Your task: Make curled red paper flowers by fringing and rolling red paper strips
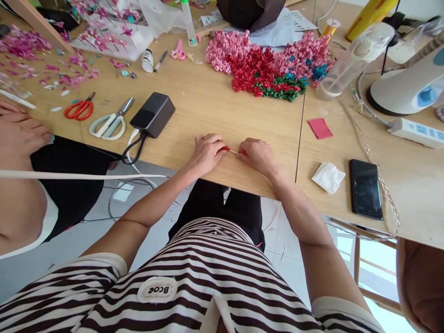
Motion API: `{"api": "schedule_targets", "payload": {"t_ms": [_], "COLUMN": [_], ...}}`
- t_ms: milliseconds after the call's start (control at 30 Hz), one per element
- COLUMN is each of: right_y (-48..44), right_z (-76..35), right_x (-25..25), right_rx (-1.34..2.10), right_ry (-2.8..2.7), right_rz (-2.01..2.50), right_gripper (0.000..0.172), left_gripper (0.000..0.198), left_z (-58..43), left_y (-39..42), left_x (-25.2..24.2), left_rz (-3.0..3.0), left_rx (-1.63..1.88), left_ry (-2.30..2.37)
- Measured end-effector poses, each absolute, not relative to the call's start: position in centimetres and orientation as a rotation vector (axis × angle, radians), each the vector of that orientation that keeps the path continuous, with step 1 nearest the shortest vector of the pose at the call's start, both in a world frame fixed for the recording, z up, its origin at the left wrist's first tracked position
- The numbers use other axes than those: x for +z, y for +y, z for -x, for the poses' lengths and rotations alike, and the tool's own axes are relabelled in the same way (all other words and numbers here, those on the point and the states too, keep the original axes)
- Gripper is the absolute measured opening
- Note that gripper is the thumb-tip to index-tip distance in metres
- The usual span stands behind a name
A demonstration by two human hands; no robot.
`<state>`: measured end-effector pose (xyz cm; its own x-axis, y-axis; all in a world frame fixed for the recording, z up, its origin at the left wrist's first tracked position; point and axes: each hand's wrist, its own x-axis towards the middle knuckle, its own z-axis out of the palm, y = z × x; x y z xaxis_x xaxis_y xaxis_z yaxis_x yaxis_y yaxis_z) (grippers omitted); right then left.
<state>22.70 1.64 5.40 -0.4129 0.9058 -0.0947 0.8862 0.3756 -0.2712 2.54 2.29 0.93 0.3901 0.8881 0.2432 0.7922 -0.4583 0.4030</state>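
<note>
My left hand and my right hand rest on the wooden table near its front edge, both with fingers curled. Between them runs a thin pale stick with a small red piece at its left end. The left fingers pinch the red end, and the right fingers pinch the other end of the stick. A pile of rolled paper flowers in pink, red, green and blue lies farther back on the table.
Left of my hands lie a black power pack, pale green scissors and red scissors. On the right are red paper, a tissue, a phone, a power strip and a lamp base. Another person's arm is at far left.
</note>
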Motion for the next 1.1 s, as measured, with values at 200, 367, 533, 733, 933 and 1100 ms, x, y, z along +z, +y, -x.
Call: {"api": "schedule_targets", "payload": {"t_ms": [200,367,533,733,933,1100], "right_y": [2.4,2.8,3.1,4.6,6.0,6.4], "right_z": [-24.4,-24.3,-23.0,-23.3,-24.1,-25.1], "right_x": [5.5,5.4,4.1,3.1,5.1,6.9], "right_rx": [0.478,0.525,0.649,1.129,1.154,1.030], "right_ry": [-2.570,-2.421,-2.192,-1.725,-1.385,-1.329], "right_rz": [1.647,1.630,1.498,1.157,1.167,1.195], "right_gripper": [0.012,0.016,0.020,0.049,0.056,0.049], "left_gripper": [0.010,0.006,0.009,0.024,0.035,0.044], "left_z": [-2.5,-2.6,-3.2,-4.8,-6.6,-6.3], "left_y": [2.8,3.3,3.8,5.2,8.8,13.4], "left_x": [0.7,0.8,1.6,3.6,6.6,7.7], "left_rz": [-2.366,-2.341,-2.344,-2.476,-2.481,-1.825], "left_rx": [0.697,0.736,0.852,0.990,1.069,1.199], "left_ry": [1.499,1.463,1.429,1.286,1.020,0.762]}}
